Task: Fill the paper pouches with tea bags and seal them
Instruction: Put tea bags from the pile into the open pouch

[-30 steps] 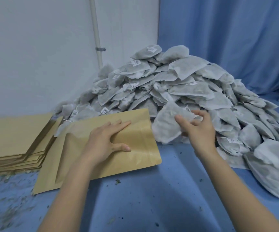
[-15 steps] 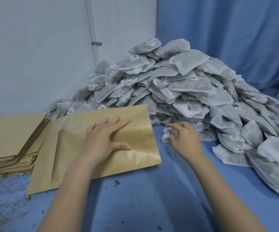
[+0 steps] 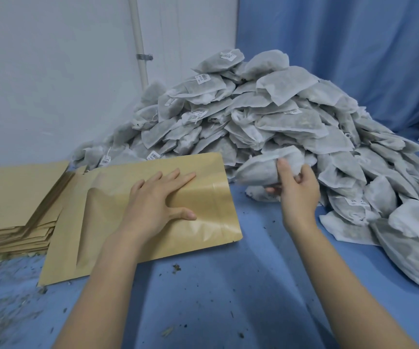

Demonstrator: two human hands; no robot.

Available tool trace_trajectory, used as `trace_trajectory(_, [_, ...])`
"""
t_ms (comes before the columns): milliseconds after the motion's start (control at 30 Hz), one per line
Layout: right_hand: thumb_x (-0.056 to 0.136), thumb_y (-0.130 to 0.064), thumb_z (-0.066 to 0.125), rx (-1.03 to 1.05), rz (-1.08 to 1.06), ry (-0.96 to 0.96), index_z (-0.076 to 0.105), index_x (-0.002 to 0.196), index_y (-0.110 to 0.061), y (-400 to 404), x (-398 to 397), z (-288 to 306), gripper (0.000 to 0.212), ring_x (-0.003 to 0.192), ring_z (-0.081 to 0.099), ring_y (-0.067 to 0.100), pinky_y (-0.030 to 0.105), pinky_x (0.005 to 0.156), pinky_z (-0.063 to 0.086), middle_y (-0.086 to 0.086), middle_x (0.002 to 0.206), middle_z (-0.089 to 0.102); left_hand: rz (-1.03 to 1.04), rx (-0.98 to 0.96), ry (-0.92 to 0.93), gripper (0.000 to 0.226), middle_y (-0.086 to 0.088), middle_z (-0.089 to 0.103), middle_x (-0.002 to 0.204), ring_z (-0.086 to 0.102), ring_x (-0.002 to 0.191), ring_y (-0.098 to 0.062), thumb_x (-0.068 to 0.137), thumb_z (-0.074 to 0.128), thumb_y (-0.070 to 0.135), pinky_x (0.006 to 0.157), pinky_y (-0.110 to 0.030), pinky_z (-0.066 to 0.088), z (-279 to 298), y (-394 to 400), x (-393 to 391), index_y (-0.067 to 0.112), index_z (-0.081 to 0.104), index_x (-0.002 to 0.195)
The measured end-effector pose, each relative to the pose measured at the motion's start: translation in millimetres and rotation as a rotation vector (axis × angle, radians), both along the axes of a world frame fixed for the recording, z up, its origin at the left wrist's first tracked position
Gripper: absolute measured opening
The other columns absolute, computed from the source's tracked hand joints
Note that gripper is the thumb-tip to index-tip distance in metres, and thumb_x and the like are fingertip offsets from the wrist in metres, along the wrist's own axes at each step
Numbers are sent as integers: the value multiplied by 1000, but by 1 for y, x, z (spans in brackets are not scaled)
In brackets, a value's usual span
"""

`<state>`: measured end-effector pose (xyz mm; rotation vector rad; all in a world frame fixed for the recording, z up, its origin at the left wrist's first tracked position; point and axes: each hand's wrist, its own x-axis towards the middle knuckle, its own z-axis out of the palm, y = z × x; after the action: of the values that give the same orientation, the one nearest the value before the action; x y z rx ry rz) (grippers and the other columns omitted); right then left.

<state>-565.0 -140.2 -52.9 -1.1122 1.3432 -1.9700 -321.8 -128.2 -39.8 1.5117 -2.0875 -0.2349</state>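
The blue table (image 3: 228, 298) runs wall to wall, and the biggest thing on it is the heap of tea bags (image 3: 266, 117), banked up at the far right against the blue curtain (image 3: 341, 46); far too many to count, dozens at least, some with small white tags showing. At the far left sits 1 stack of paper pouches (image 3: 14, 197), flat and squared, the number in it impossible to tell from the edges. Just right of the stack, overlapping its corner, lies 1 loose paper pouch (image 3: 203, 177), flat on the table, its mouth seemingly toward the heap.

2 bare hands are at work. The left hand (image 3: 158, 202) lies flat on the pouch, fingers straight and spread, pinning it. The right hand (image 3: 296, 190) has its fingers curled round 1 tea bag (image 3: 266, 170), held just above the table at the heap's near edge, right of the pouch mouth. Whether a second bag is caught beneath it I cannot tell.

To my eye the pouch is not yet opened, so the filling would go best if the left fingers lifted the top lip while the right slid the bag in flat, corner first, without crushing it. Loose tea crumbs (image 3: 175, 267) dot the near table; keeping them off the seal strip seems wise.
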Motion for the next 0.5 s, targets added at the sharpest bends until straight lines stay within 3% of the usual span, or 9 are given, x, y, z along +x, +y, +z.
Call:
trace_trajectory(67, [89,-28,62,52,176,-206,49,86,-17,1,3,10,16,51,65,15,24,52,53,1,82,61,2,-16,37,87,12,30,152,20,143,-20,62,76,49,115,-43,10,2,1,1,58,21,129])
trace_trajectory(133, [88,-22,62,120,274,-265,47,99,-15,3,8,10,20,55,67,18,23,54,55,10,101,62,3,-24,95,87,12,31,151,21,143,-19,57,73,54,115,-43,11,6,3,1,58,24,129])
trace_trajectory(233, [84,-20,68,226,303,-233,43,93,-17,7,24,8,27,51,64,20,28,53,56,12,85,64,-23,-47,139,87,14,33,150,23,142,-17,51,65,60,116,-42,13,11,6,-1,57,28,129])
trace_trajectory(300, [81,-24,69,295,259,90,48,87,-19,9,33,7,23,62,61,21,32,60,52,7,80,62,-74,-49,135,86,15,34,149,23,142,-14,51,65,60,116,-40,13,14,8,-7,57,31,130])
trace_trajectory(367, [82,-21,64,325,380,461,60,90,-19,13,37,10,9,82,61,21,35,74,49,0,88,64,-130,-43,101,84,17,34,149,23,142,-12,51,66,60,116,-40,12,15,9,-13,58,34,128])
trace_trajectory(433, [86,-17,59,385,649,636,64,95,-20,18,35,15,11,96,59,18,35,83,49,-5,100,64,-159,-32,82,82,20,34,147,23,142,-10,50,65,61,116,-40,11,14,10,-18,60,35,126])
trace_trajectory(500, [87,-17,58,389,676,742,66,99,-21,18,29,17,16,98,60,16,34,84,49,-6,103,65,-157,-25,73,81,21,34,147,23,142,-10,50,64,61,116,-39,10,13,10,-19,61,33,125])
